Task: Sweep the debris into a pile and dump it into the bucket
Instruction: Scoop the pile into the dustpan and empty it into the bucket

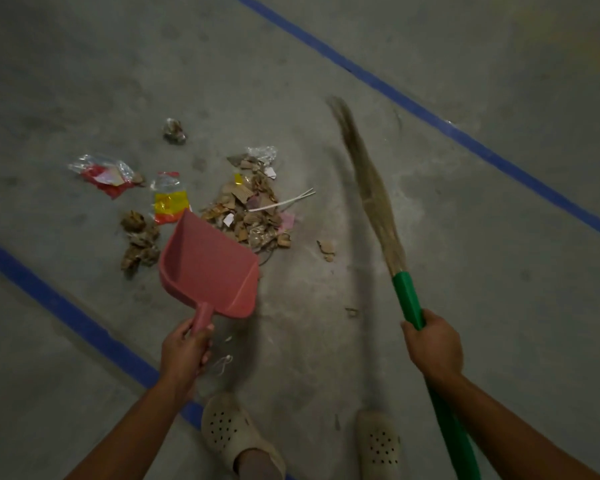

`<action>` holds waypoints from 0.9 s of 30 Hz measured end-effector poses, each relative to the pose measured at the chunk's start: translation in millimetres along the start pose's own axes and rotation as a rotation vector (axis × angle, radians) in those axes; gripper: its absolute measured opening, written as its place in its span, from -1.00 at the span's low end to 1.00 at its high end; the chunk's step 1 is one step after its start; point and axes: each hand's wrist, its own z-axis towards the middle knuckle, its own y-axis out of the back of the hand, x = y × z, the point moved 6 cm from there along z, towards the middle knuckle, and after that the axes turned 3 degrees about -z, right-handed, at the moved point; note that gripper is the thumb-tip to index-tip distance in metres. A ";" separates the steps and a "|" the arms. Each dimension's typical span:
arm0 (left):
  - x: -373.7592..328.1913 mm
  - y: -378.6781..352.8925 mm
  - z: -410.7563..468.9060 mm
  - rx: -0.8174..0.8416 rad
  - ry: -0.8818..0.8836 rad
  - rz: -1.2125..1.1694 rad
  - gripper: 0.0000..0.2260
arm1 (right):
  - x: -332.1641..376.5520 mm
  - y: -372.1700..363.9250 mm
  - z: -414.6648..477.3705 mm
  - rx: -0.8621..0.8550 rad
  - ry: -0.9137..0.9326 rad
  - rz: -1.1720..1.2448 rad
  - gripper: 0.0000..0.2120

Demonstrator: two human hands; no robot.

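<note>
Grey concrete floor (84,64) fills the view, crossed by two blue painted lines, one (430,114) running beyond the litter and one (66,306) passing on the near side, under the left forearm. Taking the pink dustpan (210,268) as the landmark: the left hand (184,351) is wrapped around its short handle, fingers closed on it, and the open mouth of the pan points away from the person. The main debris pile (253,206) of cardboard scraps, paper bits and thin white strips lies just past the pan's far right edge, touching or nearly touching the lip. A smaller clump of brown crumpled scraps (139,242) sits just to the left of the pan. Beyond the pan's far corner lies a yellow and red plastic wrapper (168,200), and farther left of that a clear bag with red inside (104,174). A crumpled wad (175,131) lies well beyond, apart from the rest. A few loose cardboard bits (326,249) rest to the right of the pan. Farther right, the right hand (433,344) is clenched on the green handle of the broom (374,202), whose straw bristles are blurred. Two pale perforated clogs (232,431) stand on the near side of the pan
</note>
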 end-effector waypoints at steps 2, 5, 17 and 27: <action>-2.8 2.5 6.4 0.001 0.006 -0.024 -0.90 | 7.5 -8.4 25.9 0.053 -0.069 0.014 -0.78; -3.8 11.9 14.3 -0.016 0.014 -0.048 -0.92 | 31.7 -32.6 45.5 0.154 -0.063 -0.046 -0.76; 10.7 68.7 1.9 0.001 0.067 -0.039 -0.91 | 65.1 -66.3 -90.9 0.182 0.182 -0.096 -0.68; -25.4 75.9 -3.7 0.177 0.030 0.148 -0.89 | -34.0 -2.9 -133.9 0.005 -0.220 -0.064 -0.78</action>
